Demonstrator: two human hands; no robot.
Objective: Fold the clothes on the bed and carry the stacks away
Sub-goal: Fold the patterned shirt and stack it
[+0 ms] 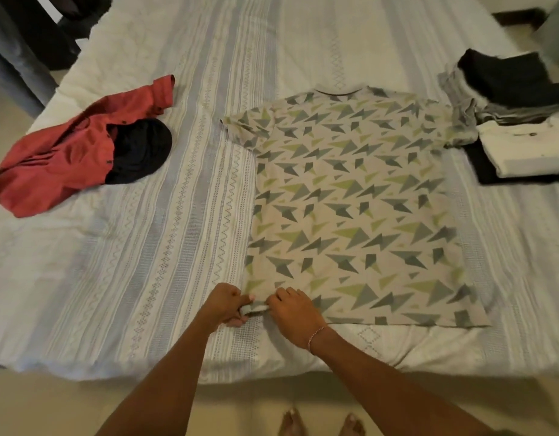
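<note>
Bedding in pale stripes covers the bed (177,215), and the clothes are spread across it. Far left lies a crumpled red shirt (58,162), unfolded, with a dark garment (139,149) bunched against its right side and touching it. Toward the middle and right a patterned T-shirt (350,199), beige with grey and green triangles, lies flat with its neck away from the person and its hem along the near edge of the bed. At that hem's near-left corner the left hand (226,305) has its fingers curled, pinching a small fold of the fabric, and the right hand (295,313), just beside it, also pinches the hem there, thumb and fingers closed on the cloth; a thin bracelet (317,333) circles its wrist. Far right, just past the T-shirt's sleeve, folded clothes sit in a stack (523,133), dark, grey and white pieces, the white one nearest. Two bare feet (322,424) show on the floor below.
</note>
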